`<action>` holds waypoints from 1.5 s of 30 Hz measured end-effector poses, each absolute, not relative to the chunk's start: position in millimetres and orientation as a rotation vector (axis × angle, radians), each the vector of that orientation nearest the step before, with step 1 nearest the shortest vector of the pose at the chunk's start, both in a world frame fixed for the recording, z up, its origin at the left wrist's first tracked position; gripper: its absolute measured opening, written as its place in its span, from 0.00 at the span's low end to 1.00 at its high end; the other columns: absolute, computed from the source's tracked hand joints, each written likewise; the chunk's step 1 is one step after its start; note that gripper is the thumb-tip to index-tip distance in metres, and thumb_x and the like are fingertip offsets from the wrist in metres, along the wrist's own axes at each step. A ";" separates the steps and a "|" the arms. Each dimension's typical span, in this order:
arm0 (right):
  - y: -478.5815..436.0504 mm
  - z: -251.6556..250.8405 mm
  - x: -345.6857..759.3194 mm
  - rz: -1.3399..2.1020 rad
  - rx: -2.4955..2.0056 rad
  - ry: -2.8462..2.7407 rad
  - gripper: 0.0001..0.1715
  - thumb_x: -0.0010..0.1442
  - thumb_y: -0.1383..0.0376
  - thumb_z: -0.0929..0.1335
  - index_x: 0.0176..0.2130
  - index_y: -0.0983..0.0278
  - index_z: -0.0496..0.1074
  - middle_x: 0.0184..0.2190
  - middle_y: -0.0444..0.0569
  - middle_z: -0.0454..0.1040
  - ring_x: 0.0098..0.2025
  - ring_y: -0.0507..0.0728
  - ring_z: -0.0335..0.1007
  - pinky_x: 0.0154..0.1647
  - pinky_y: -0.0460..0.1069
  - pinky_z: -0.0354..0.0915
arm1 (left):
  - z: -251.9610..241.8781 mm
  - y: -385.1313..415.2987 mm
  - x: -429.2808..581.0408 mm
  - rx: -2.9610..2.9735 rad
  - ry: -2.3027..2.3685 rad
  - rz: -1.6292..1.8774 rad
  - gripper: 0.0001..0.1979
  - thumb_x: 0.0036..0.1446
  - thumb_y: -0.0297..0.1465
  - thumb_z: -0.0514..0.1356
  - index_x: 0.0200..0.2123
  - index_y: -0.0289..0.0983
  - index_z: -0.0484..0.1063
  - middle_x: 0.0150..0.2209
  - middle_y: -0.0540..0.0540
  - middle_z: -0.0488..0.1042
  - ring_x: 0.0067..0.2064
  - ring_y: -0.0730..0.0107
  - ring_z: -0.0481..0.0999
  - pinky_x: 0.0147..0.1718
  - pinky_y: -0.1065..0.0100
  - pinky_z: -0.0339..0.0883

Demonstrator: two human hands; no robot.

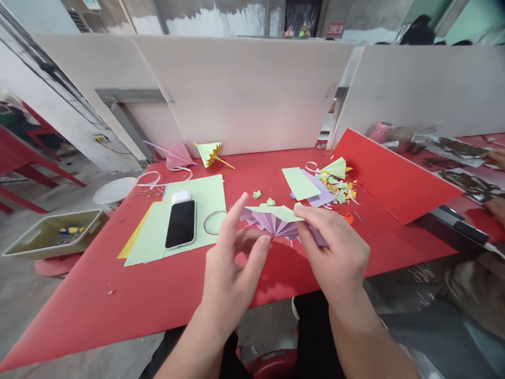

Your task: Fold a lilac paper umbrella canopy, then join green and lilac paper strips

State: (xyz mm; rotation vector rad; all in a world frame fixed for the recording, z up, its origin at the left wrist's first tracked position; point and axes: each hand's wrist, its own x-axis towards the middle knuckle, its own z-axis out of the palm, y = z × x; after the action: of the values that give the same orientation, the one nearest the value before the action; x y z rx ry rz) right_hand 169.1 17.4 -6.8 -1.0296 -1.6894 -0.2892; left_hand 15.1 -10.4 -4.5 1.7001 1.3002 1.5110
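A pleated paper fan, purple on the underside with light green on top, is held up above the red table. My right hand is closed in a pinch on its right part, thumb and fingers on the paper. My left hand is at its left, with the thumb tip against the centre where the pleats meet and the index finger raised; its other fingers are partly hidden behind the paper. Small green paper scraps lie just beyond the fan.
To the left, a phone, a white earbud case and a bangle rest on green sheets. Paper umbrellas lie at the back. A scrap pile is near the slanted red board. Another person's hand shows far right.
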 end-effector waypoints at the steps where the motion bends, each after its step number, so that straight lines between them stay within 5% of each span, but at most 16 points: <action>1: 17.4 -6.9 166.7 -0.295 -1.004 -1.694 0.15 0.54 0.75 0.67 0.41 0.59 0.73 0.36 0.47 0.78 0.39 0.54 0.74 0.43 0.50 0.70 | -5.6 -9.2 17.6 1.645 1.258 1.483 0.28 0.60 0.33 0.55 0.62 0.43 0.49 0.31 0.48 0.73 0.33 0.70 0.75 0.31 0.71 0.73; 7: 15.7 -12.1 150.4 -0.295 -0.907 -1.757 0.13 0.53 0.76 0.68 0.37 0.60 0.75 0.34 0.49 0.78 0.39 0.55 0.72 0.41 0.51 0.71 | -6.4 3.1 16.3 1.449 1.316 1.547 0.22 0.59 0.34 0.54 0.57 0.42 0.60 0.21 0.55 0.59 0.23 0.77 0.64 0.24 0.74 0.69; 13: 12.7 -7.7 161.1 -0.037 -0.776 -2.026 0.17 0.53 0.61 0.71 0.43 0.62 0.73 0.44 0.53 0.74 0.48 0.60 0.67 0.49 0.57 0.67 | -9.5 8.7 -0.3 1.588 1.448 1.474 0.17 0.59 0.30 0.53 0.53 0.43 0.64 0.22 0.55 0.59 0.22 0.79 0.58 0.20 0.77 0.59; 16: 16.3 -4.2 171.9 -0.020 -0.796 -1.964 0.14 0.55 0.63 0.69 0.43 0.61 0.73 0.44 0.52 0.73 0.48 0.59 0.68 0.49 0.58 0.66 | -10.4 10.3 -8.3 1.766 1.465 1.394 0.18 0.60 0.28 0.52 0.54 0.43 0.63 0.21 0.56 0.57 0.21 0.79 0.57 0.19 0.77 0.56; 20: 28.2 -8.6 178.2 -0.099 -0.863 -1.919 0.13 0.54 0.69 0.69 0.42 0.60 0.73 0.42 0.51 0.74 0.46 0.58 0.68 0.47 0.56 0.67 | -8.8 12.6 -13.1 1.933 1.436 1.298 0.18 0.60 0.27 0.52 0.54 0.43 0.63 0.23 0.55 0.60 0.23 0.79 0.59 0.24 0.77 0.59; 28: 35.7 -18.6 176.6 0.101 -0.910 -2.062 0.14 0.56 0.61 0.68 0.44 0.60 0.69 0.51 0.52 0.70 0.57 0.59 0.62 0.55 0.59 0.63 | -12.6 14.2 -14.1 1.815 1.331 1.326 0.14 0.60 0.30 0.54 0.48 0.42 0.69 0.27 0.51 0.69 0.25 0.78 0.64 0.23 0.76 0.61; 45: 30.9 -21.3 160.3 -0.193 -0.862 -1.906 0.09 0.54 0.69 0.69 0.38 0.60 0.75 0.38 0.48 0.77 0.45 0.57 0.69 0.49 0.57 0.67 | -3.1 2.7 -4.0 2.039 1.382 1.270 0.09 0.55 0.26 0.60 0.39 0.43 0.76 0.35 0.54 0.79 0.33 0.75 0.77 0.30 0.78 0.70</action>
State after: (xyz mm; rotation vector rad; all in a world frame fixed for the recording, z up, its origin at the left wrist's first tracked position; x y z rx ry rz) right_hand 160.3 30.9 -21.3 -0.8622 -1.9059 -0.1931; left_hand -4.0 2.7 -3.1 2.0393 1.3822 1.2699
